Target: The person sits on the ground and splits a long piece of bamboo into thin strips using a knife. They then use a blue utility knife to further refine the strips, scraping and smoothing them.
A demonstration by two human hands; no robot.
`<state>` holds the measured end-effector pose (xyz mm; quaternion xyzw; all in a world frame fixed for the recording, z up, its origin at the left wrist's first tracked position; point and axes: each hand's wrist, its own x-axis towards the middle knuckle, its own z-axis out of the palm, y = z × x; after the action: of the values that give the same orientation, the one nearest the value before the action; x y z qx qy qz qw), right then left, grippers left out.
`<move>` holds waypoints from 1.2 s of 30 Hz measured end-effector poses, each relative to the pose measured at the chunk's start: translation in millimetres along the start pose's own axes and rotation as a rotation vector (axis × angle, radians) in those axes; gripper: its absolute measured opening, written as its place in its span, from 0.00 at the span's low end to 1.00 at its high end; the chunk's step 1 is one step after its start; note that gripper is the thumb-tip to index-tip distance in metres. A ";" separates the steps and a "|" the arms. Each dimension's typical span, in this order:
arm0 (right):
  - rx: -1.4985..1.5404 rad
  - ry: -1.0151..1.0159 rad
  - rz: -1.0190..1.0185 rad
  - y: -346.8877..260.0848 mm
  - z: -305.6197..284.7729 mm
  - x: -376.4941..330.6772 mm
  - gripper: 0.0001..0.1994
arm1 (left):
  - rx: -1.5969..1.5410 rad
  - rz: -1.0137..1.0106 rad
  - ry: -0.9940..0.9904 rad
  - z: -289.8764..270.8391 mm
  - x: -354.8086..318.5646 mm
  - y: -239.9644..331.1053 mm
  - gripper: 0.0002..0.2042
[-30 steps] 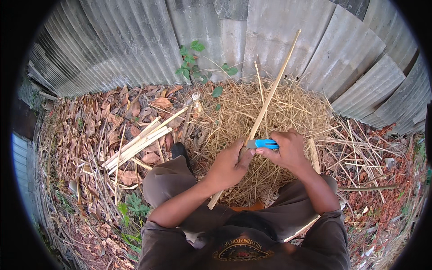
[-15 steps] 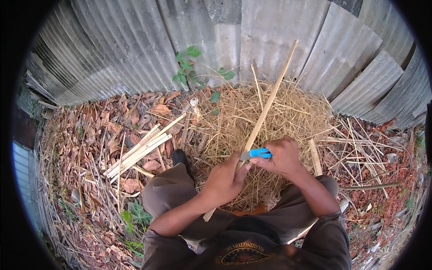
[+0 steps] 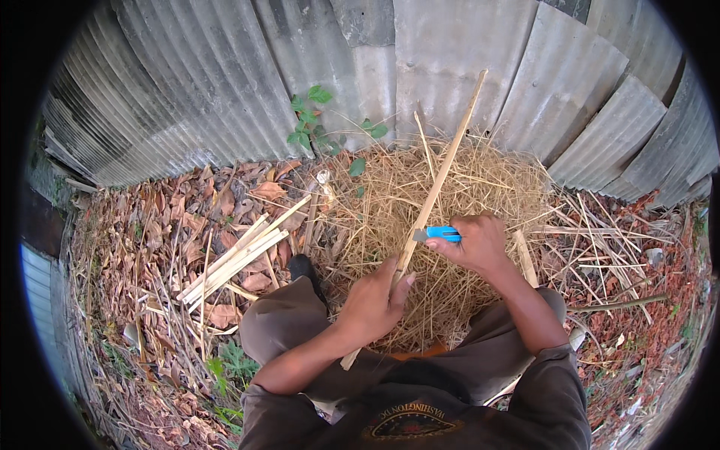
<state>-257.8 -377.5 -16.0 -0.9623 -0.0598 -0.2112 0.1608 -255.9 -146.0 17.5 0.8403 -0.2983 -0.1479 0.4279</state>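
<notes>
Closed around the lower part of a long pale wooden strip (image 3: pixel 442 172) is my left hand (image 3: pixel 375 302). The strip slants from between my legs up and away to the right, toward the metal fence. In my right hand (image 3: pixel 477 242) is a blue utility knife (image 3: pixel 442 234), its short blade out and pointing left. That blade meets the strip a little beyond my left fingers. Below both hands lies a heap of thin straw-like shavings (image 3: pixel 480 187). My right fingers cover the back of the knife's handle.
Several cut pale strips (image 3: pixel 240 262) lie bundled on dry leaves at the left. Thin sticks (image 3: pixel 611 247) are scattered at the right. A corrugated metal fence (image 3: pixel 465 67) stands across the far side, with a green leafy plant (image 3: pixel 304 120) at its foot.
My right hand and the knife have moved a little up the strip, away from my left hand. My left hand keeps its hold, and the strip has shifted slightly.
</notes>
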 end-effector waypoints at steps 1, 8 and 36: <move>-0.010 -0.001 0.008 0.1 1.4 -1.9 0.33 | 0.001 -0.002 0.002 -0.6 -1.3 1.3 0.19; -0.050 0.067 0.081 19.4 -2.6 3.4 0.33 | -0.048 -0.018 -0.051 9.5 -7.8 -0.4 0.18; -0.017 -0.140 -0.093 -13.1 2.0 -17.1 0.36 | -0.252 0.000 0.094 35.1 -41.5 -14.9 0.14</move>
<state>-274.9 -365.3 -21.2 -0.9722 -0.1137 -0.1510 0.1381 -300.2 -135.3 -15.5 0.7860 -0.2570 -0.1446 0.5433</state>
